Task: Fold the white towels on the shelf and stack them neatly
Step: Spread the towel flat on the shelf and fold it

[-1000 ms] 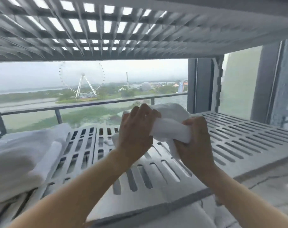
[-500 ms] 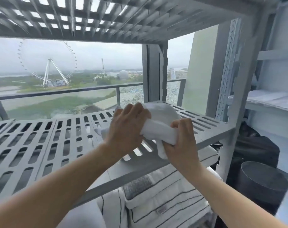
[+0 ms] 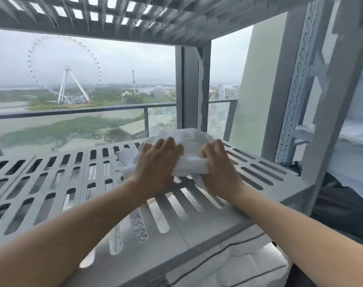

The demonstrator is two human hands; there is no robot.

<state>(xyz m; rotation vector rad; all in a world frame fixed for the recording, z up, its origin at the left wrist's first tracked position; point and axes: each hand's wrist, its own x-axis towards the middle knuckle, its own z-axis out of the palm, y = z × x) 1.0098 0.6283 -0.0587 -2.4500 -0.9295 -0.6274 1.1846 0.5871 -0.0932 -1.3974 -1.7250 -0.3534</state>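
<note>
On the slotted grey shelf (image 3: 52, 183), toward its right end, the white towel (image 3: 188, 139) lay bunched in a rumpled mound rather than flat. The left hand (image 3: 155, 164) was curled over its near side, gripping cloth, and the right hand (image 3: 217, 168) clenched a twisted band of it. Folded from such a wad, the towel would likely come out lopsided and stack badly. A loose tail (image 3: 125, 160) trailing left could sag into the shelf's slots (image 3: 91, 185) and snag when pulled.
</note>
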